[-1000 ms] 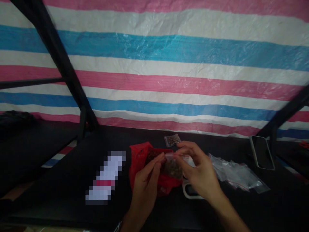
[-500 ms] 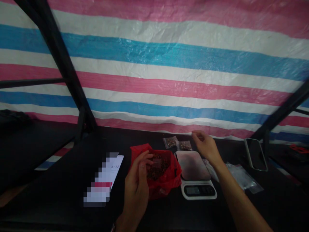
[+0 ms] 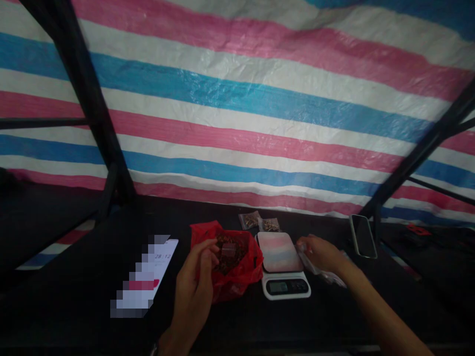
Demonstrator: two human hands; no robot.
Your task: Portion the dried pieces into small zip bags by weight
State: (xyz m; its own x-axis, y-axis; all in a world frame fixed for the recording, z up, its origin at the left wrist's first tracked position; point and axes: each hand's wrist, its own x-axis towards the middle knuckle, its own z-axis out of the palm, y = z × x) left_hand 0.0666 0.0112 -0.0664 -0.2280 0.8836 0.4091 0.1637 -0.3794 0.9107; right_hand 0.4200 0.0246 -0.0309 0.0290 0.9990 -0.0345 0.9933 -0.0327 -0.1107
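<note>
A red plastic bag (image 3: 237, 287) stands with its mouth spread, full of small brown pieces (image 3: 239, 242). On those pieces lies a small clear rectangular thing (image 3: 228, 249) whose kind I cannot make out. My left hand (image 3: 195, 274) is at the bag's left rim, fingers loosely bent and apart, holding nothing visible. Right of it is a white kitchen scale (image 3: 280, 253) with a shiny plate and nothing on it. Beside the scale, my right hand (image 3: 322, 253) pinches a clear plastic bag (image 3: 309, 263), its fingertips partly hidden. Two small filled zip bags (image 3: 269, 225) lie behind the scale.
A lit phone screen (image 3: 144, 282), partly pixelated, lies left on the black table (image 3: 230, 329). Another phone (image 3: 362, 236) leans at the right. Dark metal posts (image 3: 100, 133) rise on both sides before a striped plastic sheet (image 3: 237, 118).
My right hand has come down from behind the scale onto the clear plastic bags at its right. My left hand stays by the red bag. The view has shifted slightly right.
</note>
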